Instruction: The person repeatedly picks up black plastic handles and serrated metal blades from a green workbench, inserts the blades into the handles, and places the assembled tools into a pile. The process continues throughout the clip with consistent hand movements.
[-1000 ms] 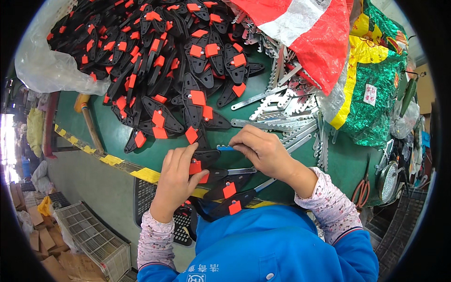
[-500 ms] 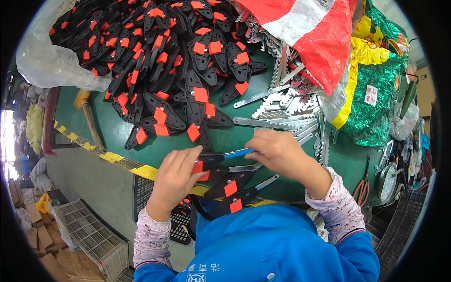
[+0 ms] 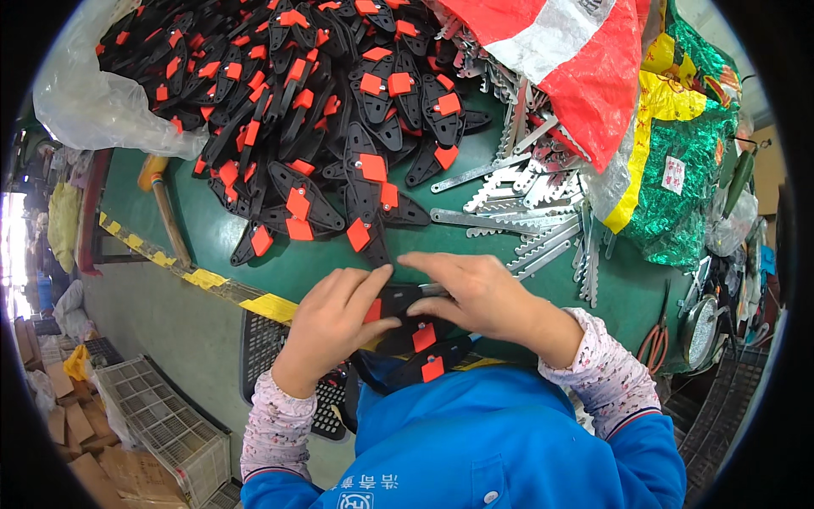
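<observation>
Close to my body, my left hand (image 3: 337, 322) is closed on a black plastic piece with a red tab (image 3: 372, 311), thumb on the near side. My right hand (image 3: 483, 297) meets its right end, index finger and thumb curled around a metal strip (image 3: 434, 289) that mostly hides under the fingers. Just below lie two more black pieces with red tabs, one under the thumbs (image 3: 423, 338) and one nearer my shirt (image 3: 432, 368). Exactly how the strip sits in the held piece is hidden.
A big heap of black pieces with red tabs (image 3: 297, 203) covers the far left and middle of the green table (image 3: 483, 263). Toothed metal strips (image 3: 543, 246) spill from a red and white sack (image 3: 585, 93). A mallet (image 3: 165, 208) lies left; red-handled pliers (image 3: 655, 343) lie right.
My right hand has shifted left against the black piece, and the blue part previously at its fingers is out of sight. My left hand has moved slightly right. The whole view has shifted a little.
</observation>
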### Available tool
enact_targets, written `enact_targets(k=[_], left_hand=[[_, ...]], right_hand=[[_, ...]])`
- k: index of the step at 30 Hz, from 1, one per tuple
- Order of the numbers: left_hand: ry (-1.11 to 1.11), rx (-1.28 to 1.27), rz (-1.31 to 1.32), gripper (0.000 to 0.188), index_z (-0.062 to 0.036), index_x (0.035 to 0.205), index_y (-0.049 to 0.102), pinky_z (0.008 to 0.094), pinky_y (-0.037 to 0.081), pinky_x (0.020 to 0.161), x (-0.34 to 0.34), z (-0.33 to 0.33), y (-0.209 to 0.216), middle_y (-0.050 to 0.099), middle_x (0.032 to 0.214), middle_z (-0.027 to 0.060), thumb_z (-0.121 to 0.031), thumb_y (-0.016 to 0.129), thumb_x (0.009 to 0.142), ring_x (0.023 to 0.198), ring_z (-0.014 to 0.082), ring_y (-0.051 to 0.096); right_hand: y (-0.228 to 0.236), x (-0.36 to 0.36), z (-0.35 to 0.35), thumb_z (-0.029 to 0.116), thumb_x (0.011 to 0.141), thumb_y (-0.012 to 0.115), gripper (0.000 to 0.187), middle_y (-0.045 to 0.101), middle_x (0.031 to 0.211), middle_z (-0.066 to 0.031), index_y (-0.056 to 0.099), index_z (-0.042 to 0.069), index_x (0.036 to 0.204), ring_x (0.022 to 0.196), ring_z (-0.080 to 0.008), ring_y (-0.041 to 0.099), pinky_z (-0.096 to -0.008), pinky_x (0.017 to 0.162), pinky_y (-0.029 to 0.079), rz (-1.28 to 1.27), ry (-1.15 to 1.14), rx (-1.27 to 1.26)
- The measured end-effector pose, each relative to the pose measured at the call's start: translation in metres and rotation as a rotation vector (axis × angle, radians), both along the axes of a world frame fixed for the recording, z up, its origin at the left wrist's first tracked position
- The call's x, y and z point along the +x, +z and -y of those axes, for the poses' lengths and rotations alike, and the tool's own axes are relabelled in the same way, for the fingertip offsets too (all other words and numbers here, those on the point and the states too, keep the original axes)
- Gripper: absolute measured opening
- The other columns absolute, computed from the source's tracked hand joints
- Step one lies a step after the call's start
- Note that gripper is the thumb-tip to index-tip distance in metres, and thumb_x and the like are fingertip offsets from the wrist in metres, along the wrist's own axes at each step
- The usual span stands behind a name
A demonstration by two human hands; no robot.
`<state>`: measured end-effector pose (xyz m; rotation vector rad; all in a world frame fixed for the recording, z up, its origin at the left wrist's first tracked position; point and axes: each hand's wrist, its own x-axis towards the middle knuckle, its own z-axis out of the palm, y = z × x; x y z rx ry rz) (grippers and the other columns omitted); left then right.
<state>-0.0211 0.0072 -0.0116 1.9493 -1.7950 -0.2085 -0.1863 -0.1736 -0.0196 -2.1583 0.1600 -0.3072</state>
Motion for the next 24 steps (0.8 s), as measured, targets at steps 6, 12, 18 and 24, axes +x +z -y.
enact_targets(k=[6, 12, 18, 24], left_hand=[[-0.020, -0.004, 0.020, 0.046, -0.0023, 0.104, 0.071, 0.0425, 0.051, 0.086, 0.004, 0.003, -0.019, 0.064, 0.097, 0.0102, -0.032, 0.090, 0.074, 0.094, 0.0339, 0.061], [0.370, -0.005, -0.116, 0.035, 0.0015, 0.103, 0.071, 0.0470, 0.047, 0.092, 0.011, -0.006, -0.029, 0.066, 0.105, 0.0165, -0.030, 0.080, 0.092, 0.101, 0.0377, 0.059], [0.419, 0.044, -0.668, 0.036, 0.0054, 0.121, 0.069, 0.0397, 0.054, 0.096, 0.006, 0.004, -0.009, 0.074, 0.114, 0.0168, -0.025, 0.071, 0.102, 0.105, 0.0317, 0.070], [0.073, -0.028, -0.333, 0.059, 0.0037, 0.143, 0.060, 0.0423, 0.056, 0.089, 0.004, 0.019, -0.003, 0.068, 0.116, 0.0177, -0.006, 0.079, 0.088, 0.100, 0.0355, 0.069]], right_hand=[[-0.030, 0.029, -0.013, 0.034, 0.096, 0.076, 0.035, 0.076, 0.095, -0.0218, 0.068, 0.000, 0.096, 0.081, -0.0384, 0.076, -0.0446, 0.067, 0.060, -0.001, -0.210, -0.259], [-0.052, 0.074, -0.026, 0.036, 0.090, 0.081, 0.042, 0.073, 0.072, -0.0226, 0.068, -0.004, 0.091, 0.066, -0.0409, 0.073, -0.0477, 0.061, 0.059, -0.200, -0.386, -0.106], [-0.002, 0.042, -0.015, 0.022, 0.099, 0.074, 0.027, 0.074, 0.073, -0.0161, 0.068, -0.004, 0.101, 0.059, -0.0231, 0.072, -0.0355, 0.057, 0.056, -0.401, -0.055, 0.830], [-0.037, -0.010, 0.034, 0.020, 0.081, 0.084, 0.027, 0.062, 0.092, -0.0092, 0.064, 0.006, 0.093, 0.086, -0.0307, 0.069, -0.0424, 0.066, 0.059, -0.090, -0.450, -0.566]])
